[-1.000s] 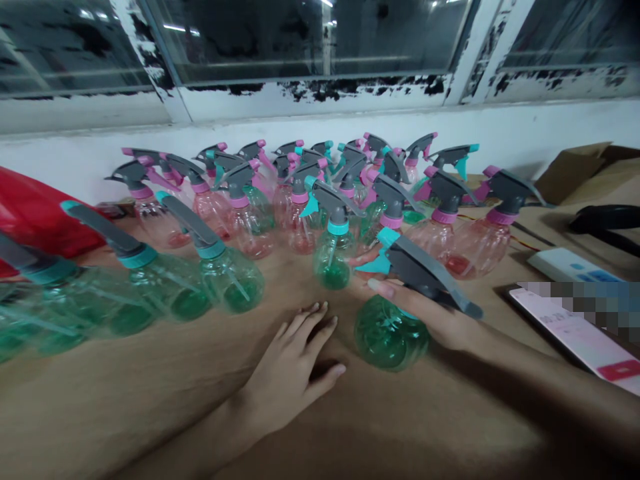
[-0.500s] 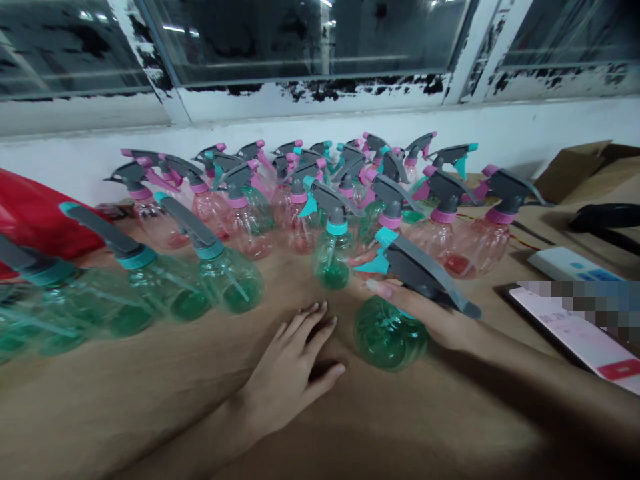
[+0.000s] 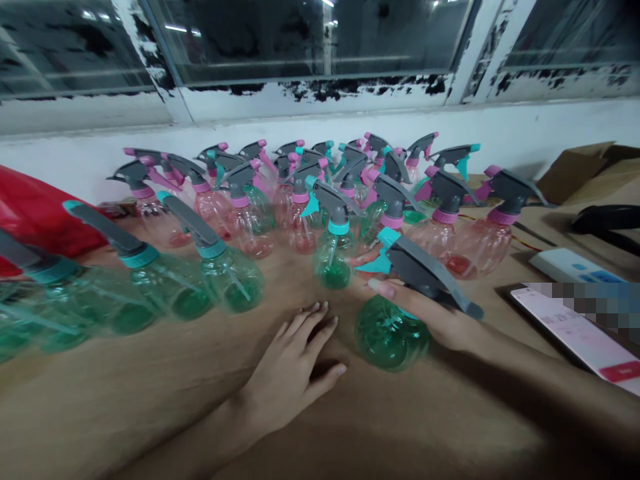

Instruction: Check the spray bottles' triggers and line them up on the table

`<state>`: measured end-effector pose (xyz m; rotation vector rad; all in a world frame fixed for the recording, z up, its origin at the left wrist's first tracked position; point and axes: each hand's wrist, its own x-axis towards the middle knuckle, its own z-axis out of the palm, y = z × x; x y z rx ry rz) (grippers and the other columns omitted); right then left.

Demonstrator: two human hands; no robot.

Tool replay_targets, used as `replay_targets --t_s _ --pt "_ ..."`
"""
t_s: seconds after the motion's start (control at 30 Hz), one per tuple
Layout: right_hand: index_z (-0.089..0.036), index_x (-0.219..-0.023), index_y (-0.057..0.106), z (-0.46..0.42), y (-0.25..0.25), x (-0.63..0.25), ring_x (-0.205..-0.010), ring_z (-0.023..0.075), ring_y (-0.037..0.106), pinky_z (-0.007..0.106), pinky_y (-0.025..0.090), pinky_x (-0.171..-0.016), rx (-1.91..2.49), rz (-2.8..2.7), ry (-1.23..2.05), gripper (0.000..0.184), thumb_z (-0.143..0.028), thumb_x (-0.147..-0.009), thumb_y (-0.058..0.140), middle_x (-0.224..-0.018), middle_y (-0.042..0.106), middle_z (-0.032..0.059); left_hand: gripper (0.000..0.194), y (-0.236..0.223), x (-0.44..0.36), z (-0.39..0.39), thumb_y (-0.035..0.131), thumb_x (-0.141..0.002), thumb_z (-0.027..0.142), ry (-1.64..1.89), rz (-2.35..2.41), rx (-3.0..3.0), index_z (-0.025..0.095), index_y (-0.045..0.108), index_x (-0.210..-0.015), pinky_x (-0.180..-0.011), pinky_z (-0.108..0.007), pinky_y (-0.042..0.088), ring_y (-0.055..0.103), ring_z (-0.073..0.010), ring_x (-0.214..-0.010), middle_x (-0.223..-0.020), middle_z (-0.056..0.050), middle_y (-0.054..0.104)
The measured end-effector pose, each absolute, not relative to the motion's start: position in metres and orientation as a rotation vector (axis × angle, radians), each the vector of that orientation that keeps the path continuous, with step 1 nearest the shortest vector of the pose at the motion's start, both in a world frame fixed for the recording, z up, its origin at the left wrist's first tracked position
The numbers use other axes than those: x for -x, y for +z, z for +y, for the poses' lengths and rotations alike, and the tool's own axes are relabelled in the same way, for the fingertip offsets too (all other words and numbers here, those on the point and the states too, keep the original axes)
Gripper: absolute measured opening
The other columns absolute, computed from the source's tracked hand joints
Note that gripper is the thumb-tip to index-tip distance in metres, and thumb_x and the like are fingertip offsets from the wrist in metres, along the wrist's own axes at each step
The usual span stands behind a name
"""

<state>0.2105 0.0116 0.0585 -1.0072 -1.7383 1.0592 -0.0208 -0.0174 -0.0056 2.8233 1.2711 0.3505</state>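
My right hand point(image 3: 430, 310) is closed around the neck of a green spray bottle point(image 3: 387, 337) with a grey trigger head and turquoise nozzle. The thumb lies across its near side, and the other fingers are mostly hidden behind it. To the left, my left hand point(image 3: 295, 363) rests flat on the table point(image 3: 240, 427) with its fingers spread, holding nothing. Just beyond the hands stands another green spray bottle point(image 3: 334, 260), its turquoise nozzle pointing left. A green spray bottle point(image 3: 233, 283) ends a row of similar ones on the left.
Several pink spray bottles point(image 3: 255, 230) and some green ones crowd the back, below the window wall point(image 3: 320, 123). A red bag point(image 3: 40, 213) lies at left. On the right are a phone point(image 3: 555, 327), a white box-like device point(image 3: 565, 263), a black object point(image 3: 607, 220) and a cardboard box point(image 3: 575, 173).
Almost nothing differs. The whole view has shifted very slightly, while both hands and the held spray bottle keep their places.
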Motion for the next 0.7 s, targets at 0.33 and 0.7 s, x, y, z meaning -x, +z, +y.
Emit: replay_targets --t_s 0.33,0.7 --pt "-0.028 -0.086 0.067 0.010 0.053 -0.216 -0.073 0.0202 0.061 0.036 0.051 -0.068 1.085 -1.742 0.861 0.018 -0.044 -0.086 0.057 -0.079 0.065 0.0009 0.054 -0.002 0.020 -0.020 0.052 -0.092 0.045 0.321 1.300 -2.787 0.017 0.042 -0.136 -0.100 -0.049 0.038 0.038 -0.0307 -0.130 -0.144 -0.013 0.039" --pt "-0.031 -0.117 0.063 0.012 0.041 -0.217 -0.106 0.0219 0.060 0.041 0.042 -0.100 1.031 -1.758 1.225 0.032 -0.042 -0.093 0.045 -0.113 0.066 0.0023 0.053 -0.006 0.021 -0.018 0.052 -0.092 0.045 0.363 1.277 -2.793 0.017 0.042 -0.136 -0.101 -0.048 0.036 0.037 -0.0306 -0.130 -0.144 -0.013 0.040"
